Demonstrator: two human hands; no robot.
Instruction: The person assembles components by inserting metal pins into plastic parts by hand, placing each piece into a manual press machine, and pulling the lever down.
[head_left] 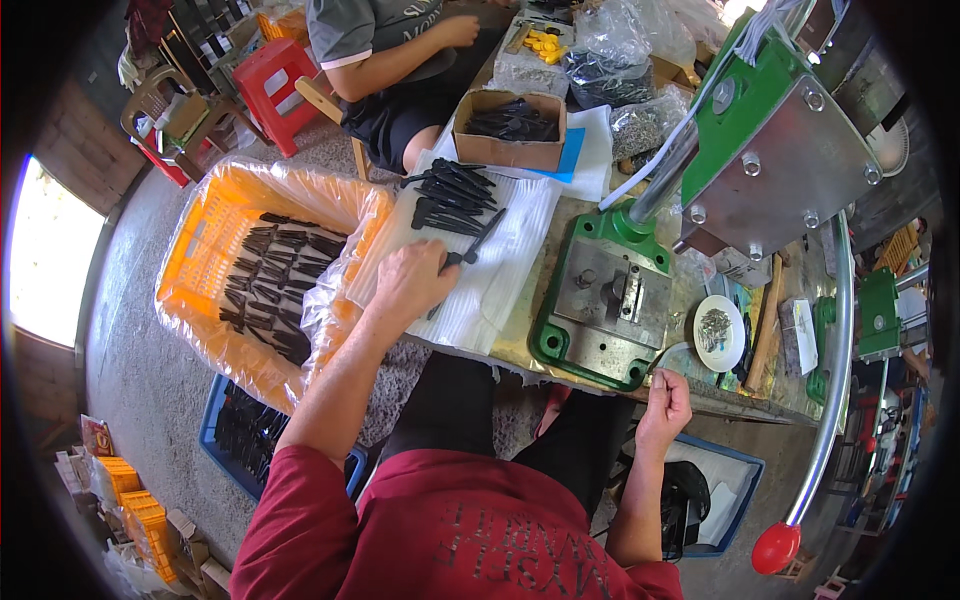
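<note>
My left hand (412, 281) reaches over a white foam sheet (510, 280), its fingers closed on a slim black handle-shaped piece (454, 259). Another long black piece (486, 234) lies slanted just beyond the fingertips. Farther back on the sheet is a pile of similar black pieces (455, 195). My right hand (663, 408) is pinched at the table's front edge, beside the near right corner of a green press base (596, 300) with a steel plate on top. What those fingers hold, if anything, is too small to tell. A white dish (719, 334) of small metal parts stands close by.
The press head (780, 150) overhangs the base, its lever (838, 400) curving down at right to a red knob (776, 549). An orange plastic-lined crate (210, 240) of black pieces stands at left. A cardboard box (510, 131) sits ahead, near another person (400, 60).
</note>
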